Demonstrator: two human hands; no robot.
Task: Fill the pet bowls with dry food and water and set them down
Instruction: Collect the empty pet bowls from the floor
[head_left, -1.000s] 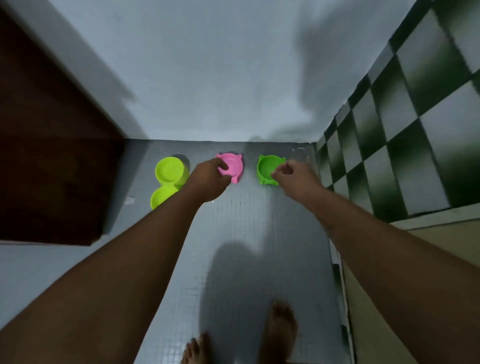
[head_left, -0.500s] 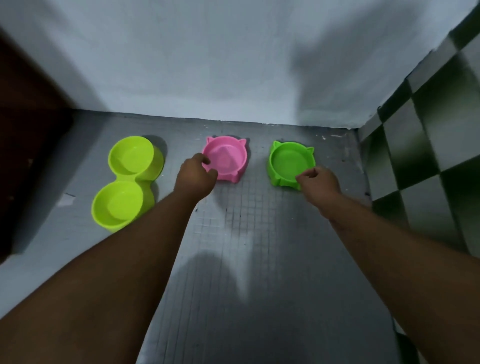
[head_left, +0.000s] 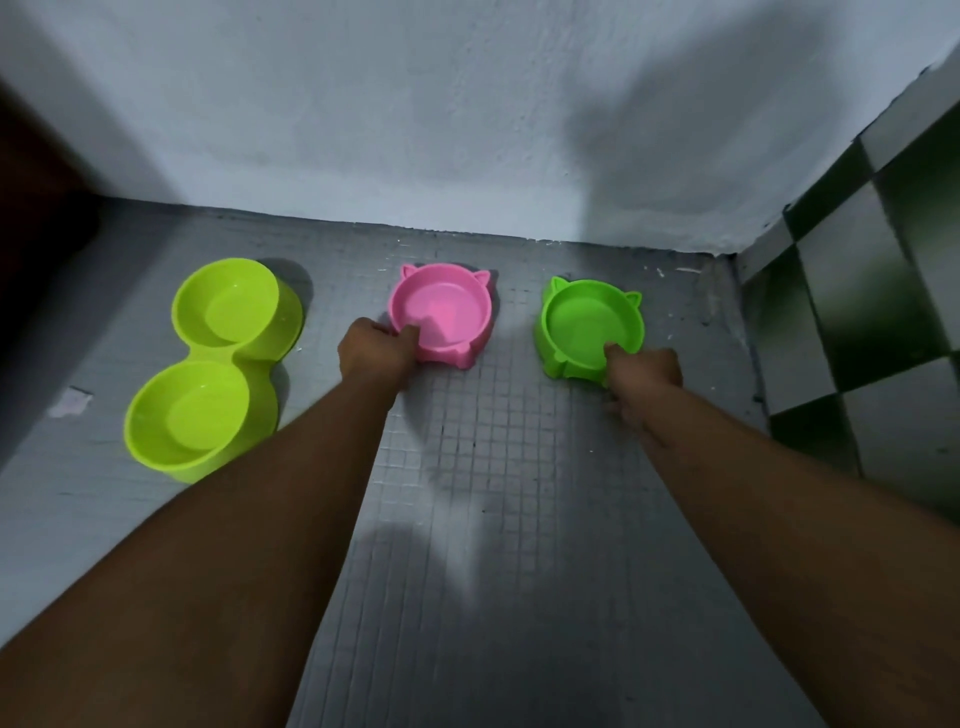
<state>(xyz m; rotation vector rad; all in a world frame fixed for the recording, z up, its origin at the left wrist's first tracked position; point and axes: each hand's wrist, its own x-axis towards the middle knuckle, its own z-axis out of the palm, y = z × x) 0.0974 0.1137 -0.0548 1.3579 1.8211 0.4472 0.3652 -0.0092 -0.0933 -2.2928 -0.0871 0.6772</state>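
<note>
My left hand (head_left: 376, 353) grasps the pink bowl (head_left: 441, 312) at its near left rim: the thumb hooks inside the wall and the curled fingers close on the outside. Half a second ago that hand only lay against the rim, knuckles up; now the pinch is made.

My right hand (head_left: 647, 366) grasps the green bowl (head_left: 587, 322) at its near right rim, thumb over the edge and into the bowl, the other fingers tucked low against the outer wall. Before, it was closed just beside that edge, barely meeting it.

Both bowls sit flat on the grey tiled floor (head_left: 493, 467), side by side but apart, close to the pale wall (head_left: 415, 130), their little ears pointing towards it. Neither has shifted from where it stood a moment ago.

The lime double bowl (head_left: 218, 364) lies to the left of the pink one, untouched, in the same place. The green bowl is near the checkered wall (head_left: 857, 312) on the right.
</note>
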